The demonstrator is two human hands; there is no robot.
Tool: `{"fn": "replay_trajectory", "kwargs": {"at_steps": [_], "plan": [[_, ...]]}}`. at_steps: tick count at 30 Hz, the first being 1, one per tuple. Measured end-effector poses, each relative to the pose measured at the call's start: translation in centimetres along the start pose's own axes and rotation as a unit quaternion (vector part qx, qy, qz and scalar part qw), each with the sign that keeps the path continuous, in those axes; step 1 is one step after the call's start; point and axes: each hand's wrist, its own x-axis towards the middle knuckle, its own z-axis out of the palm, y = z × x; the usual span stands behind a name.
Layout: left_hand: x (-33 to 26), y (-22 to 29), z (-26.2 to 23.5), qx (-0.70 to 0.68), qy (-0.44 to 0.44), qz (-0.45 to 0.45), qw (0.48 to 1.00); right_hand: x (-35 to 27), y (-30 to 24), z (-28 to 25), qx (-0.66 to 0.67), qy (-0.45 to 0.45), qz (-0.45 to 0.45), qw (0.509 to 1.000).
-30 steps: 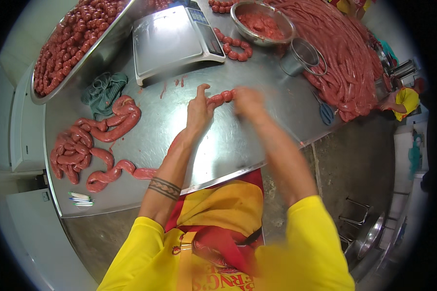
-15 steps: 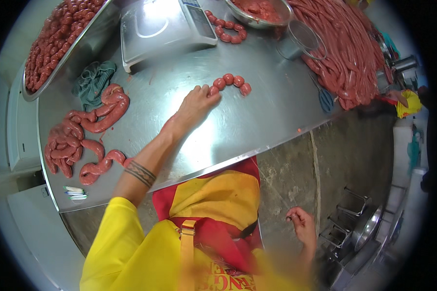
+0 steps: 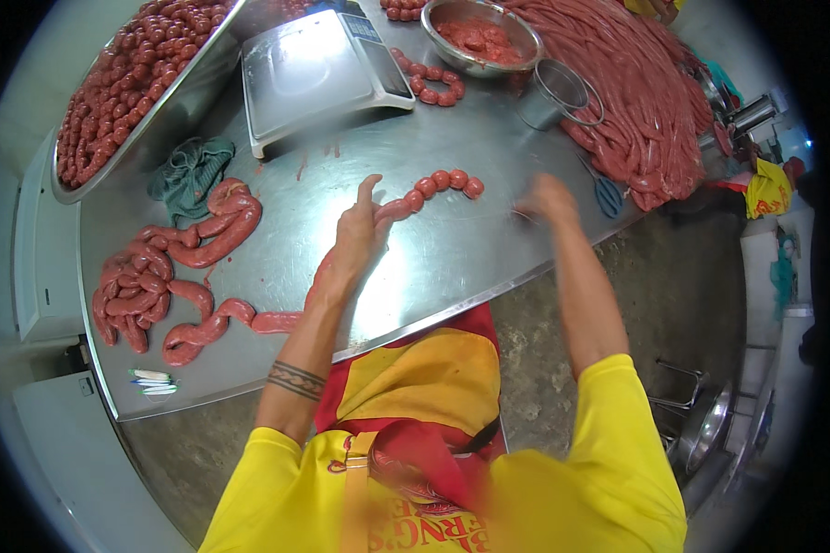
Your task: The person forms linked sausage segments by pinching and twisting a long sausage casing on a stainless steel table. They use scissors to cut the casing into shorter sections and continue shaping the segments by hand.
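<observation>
1. The left hand (image 3: 358, 232) is flat-ish on the steel table (image 3: 433, 258), index finger pointing up and away. The other fingers pinch the near end of a short string of small round sausage links (image 3: 433, 184), so it's holding the links, not spread empty.

2. That string runs from the left hand up and to the right. Its long axis is a diagonal across the table that curls a bit at the far end. The free end sits between the two hands, closer to the left one.

3. The right hand (image 3: 546, 198) is near the table's right edge, well apart from the string's far end. It's motion-blurred, so I honestly can't tell if it's open or gripping something. There might be a thin thread at it, too blurry to say.

4. Just right of the right hand there are blue-handled scissors (image 3: 607, 195), lying beside a huge heap of long unlinked sausage (image 3: 636, 101).

5. Further out: a digital scale (image 3: 318, 69) up top, a steel bowl of meat (image 3: 481, 37) and an empty metal cup (image 3: 555, 92) beside it, and a big tray of finished links (image 3: 129, 83) at the upper left.

6. Left of the person there's a green cloth (image 3: 192, 173), and below it a pile of fat sausage coils (image 3: 171, 267) trailing along the table toward the left forearm.
</observation>
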Motion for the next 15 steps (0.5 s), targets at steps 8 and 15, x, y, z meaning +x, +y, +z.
{"fn": "replay_trajectory", "kwargs": {"at_steps": [8,15], "plan": [[1.1,0.0,0.7,0.034,0.025,-0.081,0.996,-19.8,-15.9,9.9,0.146,0.175,-0.339,0.913],[0.8,1.4,0.9,0.058,0.024,-0.058,0.996,-35.7,11.5,8.1,0.114,0.016,-0.111,0.987]]}}
